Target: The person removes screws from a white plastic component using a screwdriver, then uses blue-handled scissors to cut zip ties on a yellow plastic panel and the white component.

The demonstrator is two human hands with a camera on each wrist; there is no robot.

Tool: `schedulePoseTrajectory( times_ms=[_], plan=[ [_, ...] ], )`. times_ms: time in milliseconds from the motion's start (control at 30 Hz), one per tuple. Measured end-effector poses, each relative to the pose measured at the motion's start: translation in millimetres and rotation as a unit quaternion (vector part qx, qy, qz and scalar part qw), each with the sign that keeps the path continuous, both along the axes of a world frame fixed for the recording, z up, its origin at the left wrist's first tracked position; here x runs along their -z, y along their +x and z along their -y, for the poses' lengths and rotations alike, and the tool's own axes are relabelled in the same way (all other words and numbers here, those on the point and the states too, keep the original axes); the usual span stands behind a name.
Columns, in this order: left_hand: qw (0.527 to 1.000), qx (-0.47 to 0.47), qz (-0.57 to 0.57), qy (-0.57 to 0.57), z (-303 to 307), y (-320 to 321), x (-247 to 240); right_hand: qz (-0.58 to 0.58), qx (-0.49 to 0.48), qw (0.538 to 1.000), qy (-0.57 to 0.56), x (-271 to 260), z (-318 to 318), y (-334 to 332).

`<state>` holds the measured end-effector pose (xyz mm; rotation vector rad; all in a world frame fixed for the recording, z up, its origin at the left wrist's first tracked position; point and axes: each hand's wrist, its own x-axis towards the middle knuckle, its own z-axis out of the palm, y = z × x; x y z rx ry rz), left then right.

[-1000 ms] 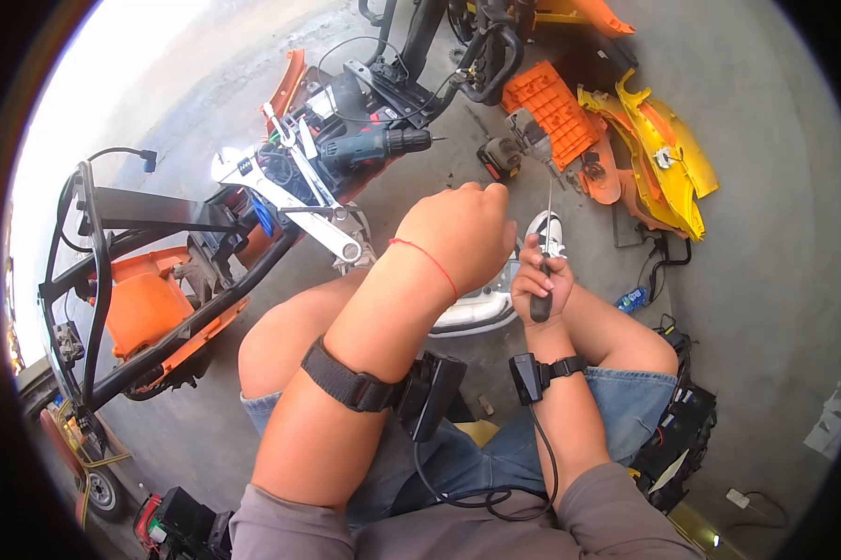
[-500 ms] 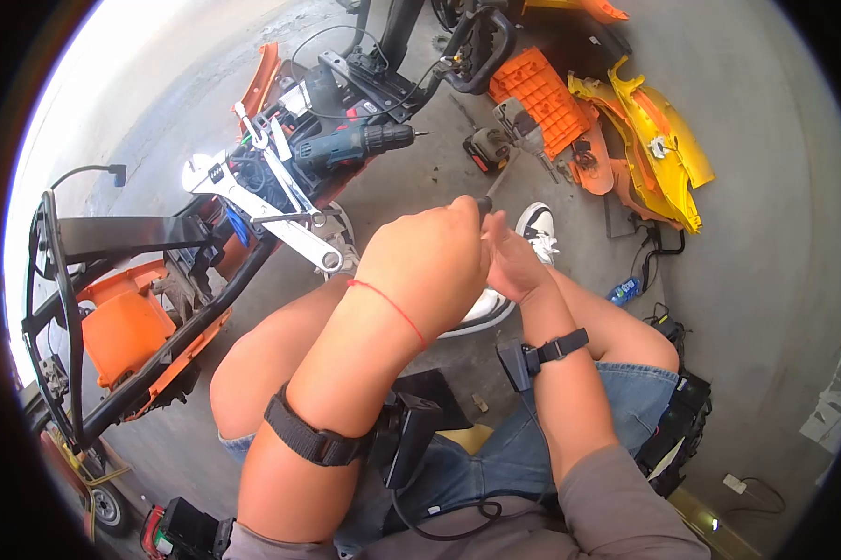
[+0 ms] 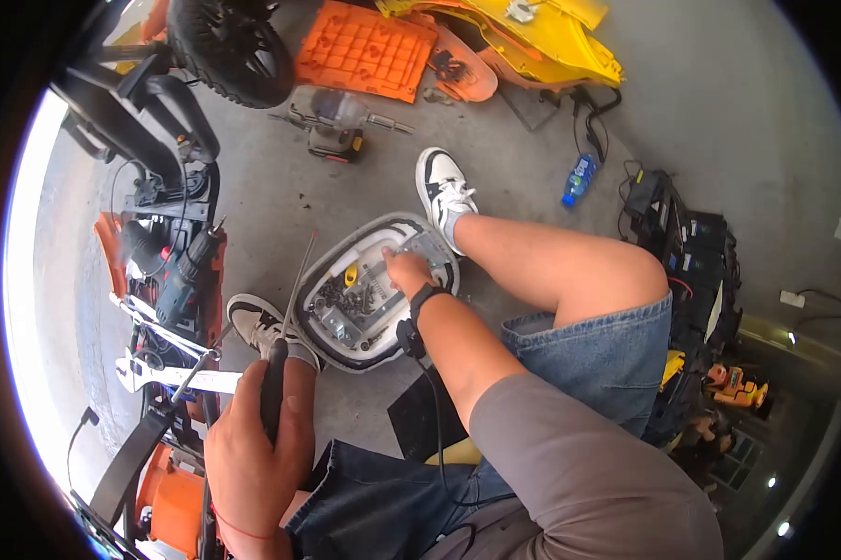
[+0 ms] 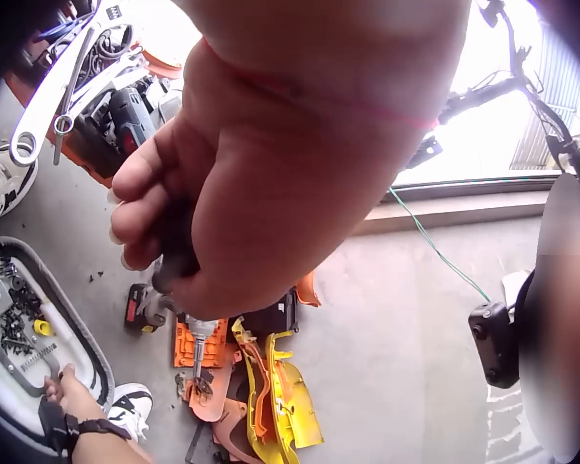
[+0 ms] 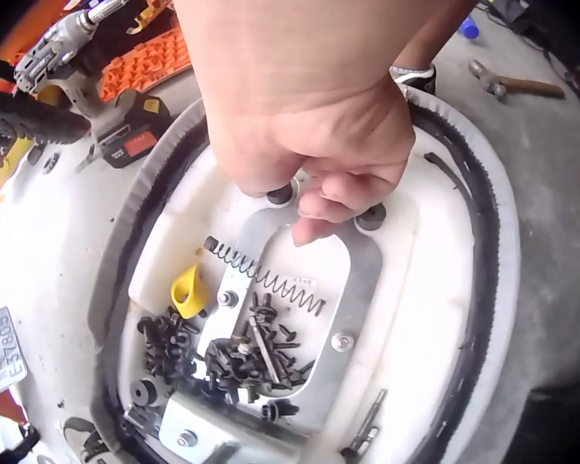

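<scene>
Head view: your left hand (image 3: 257,448) keeps its grip clamped on the screwdriver (image 3: 288,313) handle beside your knee. Your right hand (image 5: 309,145) curls into the white cover (image 5: 425,319) on the floor; you cannot tell whether its grip pinches anything, as the fingertips are hidden.

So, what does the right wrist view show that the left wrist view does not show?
Only the right wrist view shows the hammer, which lies on the floor beyond the tray.

Only the left wrist view shows the left hand gripping a dark screwdriver, with a long wrench behind it.

Both views show the white tray, the dark screws in it, the right hand reaching into it with curled fingers, and the drill on the floor. Neither view shows whether the right hand holds anything.
</scene>
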<state>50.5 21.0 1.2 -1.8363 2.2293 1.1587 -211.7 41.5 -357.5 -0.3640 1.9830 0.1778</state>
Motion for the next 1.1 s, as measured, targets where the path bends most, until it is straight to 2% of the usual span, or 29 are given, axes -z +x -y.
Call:
schedulePoseTrajectory(
  times_ms=[133,167,200,300,467,533,600,667,733,833,867,933,967,1033,1067,1100],
  plan=[
    [0.999,-0.004,-0.005,0.036,-1,-10,1,0.053,0.102,0.993,-0.005,26,-8,6],
    [0.998,0.001,0.01,0.064,4,-11,-2,-0.044,-0.025,0.997,-0.055,48,-16,6],
    [0.999,0.027,-0.012,0.037,7,-9,4,-0.142,-0.147,0.973,-0.103,47,-11,6],
    [0.998,0.024,0.043,0.031,10,-4,5,-0.083,-0.153,0.976,-0.131,25,-20,0],
    [0.998,-0.011,0.062,0.014,5,-3,7,-0.092,-0.262,0.938,-0.207,4,-20,-12],
    [0.998,-0.009,0.063,0.015,5,-6,4,-0.088,-0.347,0.913,-0.193,-9,-17,-14],
    [0.999,0.001,0.031,0.024,6,-9,0,-0.088,-0.365,0.906,-0.195,-15,-16,-15],
    [0.999,-0.005,0.033,0.008,6,-10,-1,-0.082,-0.474,0.848,-0.223,-14,-10,-22],
    [0.999,-0.003,0.044,0.007,3,-9,1,-0.071,-0.497,0.834,-0.229,-13,-2,-30],
    [0.999,-0.012,0.043,0.006,6,-6,1,-0.033,-0.656,0.717,-0.232,0,2,-37],
    [0.999,-0.02,0.041,0.002,7,-5,1,-0.03,-0.658,0.716,-0.233,8,4,-36],
    [0.999,-0.014,0.045,0.0,9,-5,-1,-0.011,-0.759,0.621,-0.196,15,12,-37],
    [0.999,0.002,0.049,0.001,9,-5,-2,-0.009,-0.761,0.62,-0.194,19,13,-39],
    [1.0,-0.003,0.03,0.005,9,-5,0,0.012,-0.814,0.548,-0.192,17,18,-38],
    [1.0,-0.004,0.009,0.005,9,-5,1,0.012,-0.816,0.546,-0.191,13,15,-38],
    [1.0,-0.008,0.007,0.006,8,-6,3,-0.017,-0.71,0.672,-0.212,-2,10,-35]
  ],
)
